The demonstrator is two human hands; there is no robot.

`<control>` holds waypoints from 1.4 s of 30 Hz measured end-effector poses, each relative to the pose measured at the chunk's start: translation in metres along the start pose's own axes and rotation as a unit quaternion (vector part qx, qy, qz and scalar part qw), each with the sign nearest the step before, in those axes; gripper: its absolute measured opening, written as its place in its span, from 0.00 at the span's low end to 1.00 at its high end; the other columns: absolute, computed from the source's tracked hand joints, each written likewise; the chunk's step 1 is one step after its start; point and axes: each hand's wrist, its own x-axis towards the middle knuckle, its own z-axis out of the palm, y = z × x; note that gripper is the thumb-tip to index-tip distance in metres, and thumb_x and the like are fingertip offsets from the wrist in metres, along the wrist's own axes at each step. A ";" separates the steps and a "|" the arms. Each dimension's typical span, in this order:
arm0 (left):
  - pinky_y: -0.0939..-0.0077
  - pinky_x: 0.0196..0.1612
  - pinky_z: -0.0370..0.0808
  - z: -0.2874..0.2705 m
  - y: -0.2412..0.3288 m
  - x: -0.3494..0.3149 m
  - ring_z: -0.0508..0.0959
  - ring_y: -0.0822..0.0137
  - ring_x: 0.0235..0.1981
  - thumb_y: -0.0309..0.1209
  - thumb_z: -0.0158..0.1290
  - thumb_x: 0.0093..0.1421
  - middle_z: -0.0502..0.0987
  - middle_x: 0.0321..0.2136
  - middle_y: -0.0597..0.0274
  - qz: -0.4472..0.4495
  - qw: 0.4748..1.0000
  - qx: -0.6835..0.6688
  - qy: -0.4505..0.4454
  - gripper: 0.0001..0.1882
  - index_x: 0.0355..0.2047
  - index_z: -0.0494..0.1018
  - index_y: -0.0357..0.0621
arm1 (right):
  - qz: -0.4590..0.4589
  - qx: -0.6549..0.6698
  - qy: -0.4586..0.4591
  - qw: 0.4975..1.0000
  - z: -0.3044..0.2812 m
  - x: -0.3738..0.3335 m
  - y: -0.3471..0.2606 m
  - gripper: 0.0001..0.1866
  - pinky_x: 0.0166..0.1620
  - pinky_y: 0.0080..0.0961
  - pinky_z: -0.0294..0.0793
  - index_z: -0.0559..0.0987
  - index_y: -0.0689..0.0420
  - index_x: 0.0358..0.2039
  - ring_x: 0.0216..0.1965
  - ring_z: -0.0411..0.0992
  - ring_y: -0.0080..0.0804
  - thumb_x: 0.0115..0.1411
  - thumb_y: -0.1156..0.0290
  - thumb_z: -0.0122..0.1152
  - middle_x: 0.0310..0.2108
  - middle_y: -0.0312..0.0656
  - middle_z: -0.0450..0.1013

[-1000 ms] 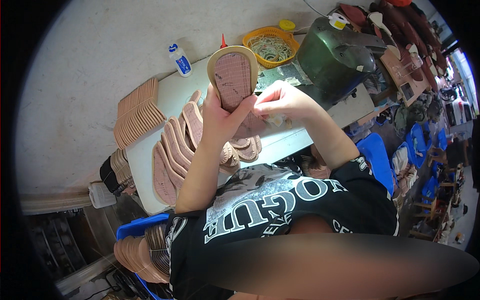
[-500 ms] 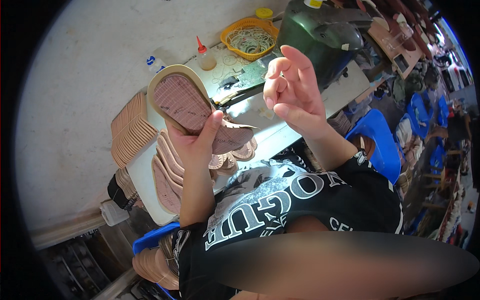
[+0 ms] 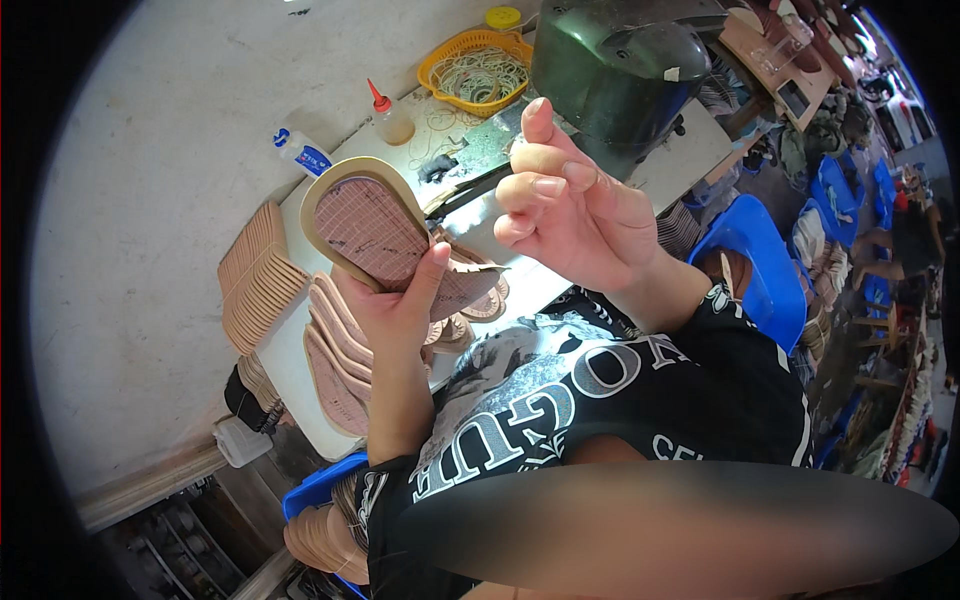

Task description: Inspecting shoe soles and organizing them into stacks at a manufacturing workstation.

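A shoe insole with a pinkish-brown lined face and a raised tan rim is gripped by my left hand, its thumb across the face and its fingers hidden behind. The rounded heel end points up and away from me. My right hand is raised to the right of the insole, apart from it. Its index finger stretches upward while the others bend loosely, and nothing shows between them. More insoles lie overlapping on the white table beneath my left forearm.
A stack of tan soles stands at the table's left. Behind are a white-and-blue bottle, a red-tipped glue bottle, a yellow basket of bands and a large dark-green machine housing. A blue tub stands right.
My right hand's fingers have curled differently, the index finger now standing up alone, and the hand has come slightly left. The insole in my left hand has tilted slightly and sits a little lower.
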 end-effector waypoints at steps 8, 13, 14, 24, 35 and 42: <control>0.77 0.40 0.76 0.002 -0.005 -0.003 0.77 0.71 0.35 0.20 0.66 0.47 0.75 0.37 0.59 0.000 1.000 0.022 0.019 0.29 0.47 0.63 0.36 | -0.003 0.008 -0.037 0.999 0.006 0.001 0.001 0.30 0.51 0.30 0.60 0.58 0.44 0.65 0.50 0.61 0.25 0.63 0.70 0.56 0.40 0.24 0.68; 0.78 0.40 0.76 0.002 -0.005 -0.005 0.77 0.71 0.35 0.19 0.66 0.47 0.75 0.37 0.58 -0.006 1.000 0.012 0.008 0.29 0.47 0.63 0.36 | 0.009 0.072 0.025 0.997 0.016 0.000 -0.002 0.29 0.51 0.28 0.62 0.60 0.45 0.64 0.47 0.65 0.24 0.63 0.73 0.55 0.40 0.28 0.70; 0.78 0.40 0.76 0.002 -0.006 -0.004 0.78 0.71 0.35 0.19 0.65 0.47 0.75 0.37 0.58 -0.008 1.000 0.013 0.003 0.29 0.47 0.63 0.36 | 0.008 0.072 0.026 0.997 0.018 0.000 -0.002 0.29 0.51 0.28 0.62 0.60 0.45 0.64 0.47 0.65 0.24 0.63 0.73 0.55 0.40 0.28 0.70; 0.78 0.36 0.77 0.008 -0.007 -0.006 0.78 0.71 0.30 0.18 0.66 0.47 0.77 0.31 0.59 -0.003 0.999 -0.022 0.023 0.24 0.42 0.67 0.35 | -0.001 -0.055 0.097 0.994 0.030 0.002 -0.005 0.30 0.48 0.25 0.61 0.61 0.47 0.57 0.44 0.66 0.16 0.57 0.82 0.60 0.39 0.24 0.68; 0.78 0.42 0.75 0.006 -0.006 -0.008 0.77 0.72 0.38 0.19 0.65 0.48 0.75 0.39 0.60 -0.005 1.000 -0.024 -0.003 0.27 0.47 0.66 0.36 | -0.004 -0.094 0.123 0.988 0.028 0.003 -0.002 0.28 0.59 0.35 0.60 0.64 0.44 0.56 0.52 0.64 0.20 0.57 0.81 0.59 0.38 0.23 0.70; 0.78 0.41 0.76 0.004 -0.011 -0.009 0.77 0.71 0.36 0.19 0.65 0.47 0.76 0.38 0.60 -0.029 0.999 -0.012 -0.017 0.26 0.46 0.67 0.37 | -0.029 -0.101 0.161 0.981 0.025 0.004 -0.003 0.20 0.62 0.40 0.57 0.67 0.49 0.52 0.37 0.72 0.13 0.61 0.71 0.60 0.36 0.22 0.70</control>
